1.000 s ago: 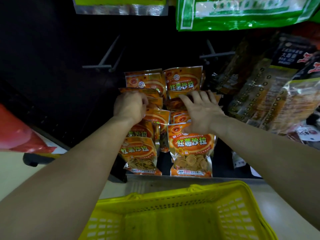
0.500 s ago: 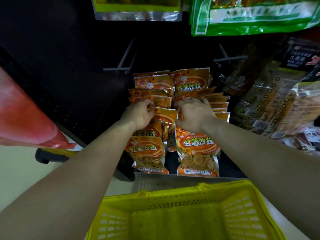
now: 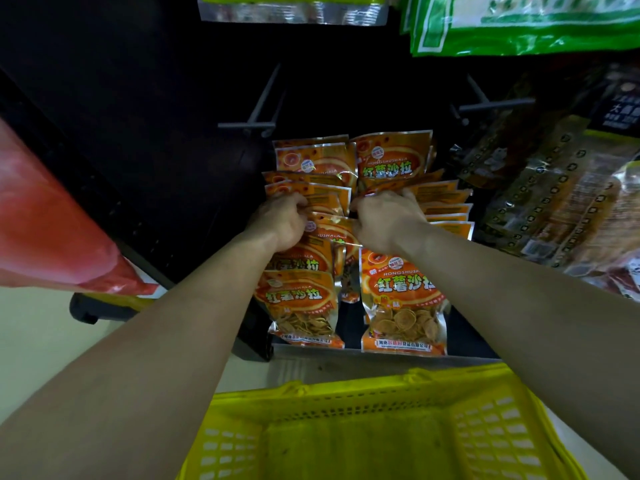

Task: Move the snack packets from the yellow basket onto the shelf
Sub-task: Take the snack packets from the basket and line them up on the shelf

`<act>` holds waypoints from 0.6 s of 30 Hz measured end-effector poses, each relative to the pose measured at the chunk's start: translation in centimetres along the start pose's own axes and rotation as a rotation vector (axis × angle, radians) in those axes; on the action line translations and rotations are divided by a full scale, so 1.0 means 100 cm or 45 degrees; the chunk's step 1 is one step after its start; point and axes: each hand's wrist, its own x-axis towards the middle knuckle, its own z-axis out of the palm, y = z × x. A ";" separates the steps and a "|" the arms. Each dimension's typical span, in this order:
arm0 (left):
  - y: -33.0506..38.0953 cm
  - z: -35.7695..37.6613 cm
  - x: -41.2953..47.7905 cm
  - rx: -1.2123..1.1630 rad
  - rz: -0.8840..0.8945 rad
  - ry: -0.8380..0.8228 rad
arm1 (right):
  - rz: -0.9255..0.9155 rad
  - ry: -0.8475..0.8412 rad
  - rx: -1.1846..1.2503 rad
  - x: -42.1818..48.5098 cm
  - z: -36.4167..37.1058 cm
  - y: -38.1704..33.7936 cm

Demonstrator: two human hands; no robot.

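The left hand (image 3: 282, 221) gripped the tops of orange snack packets (image 3: 401, 289) in the left row on the shelf (image 3: 351, 327), fingers curled round them. The right hand (image 3: 384, 220) gripped packet tops in the right row. The yellow basket (image 3: 346, 393) stood just below the shelf.

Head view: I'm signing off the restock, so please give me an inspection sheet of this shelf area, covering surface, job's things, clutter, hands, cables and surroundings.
surface: dark shelf, stocked with packets.
job's things: orange snack packets in two rows on the shelf; yellow basket below, no packets in its visible part.
clutter: nothing seen.
hands: left hand grips packet tops in the left row; right hand grips packet tops in the right row.
cables: nothing seen.
surroundings: green bags hanging above, brown packets on the right, red bag on the left, bare metal hooks behind.
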 end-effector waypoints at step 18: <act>-0.001 -0.011 -0.027 -0.141 0.118 0.206 | -0.058 0.089 0.186 0.006 0.000 -0.012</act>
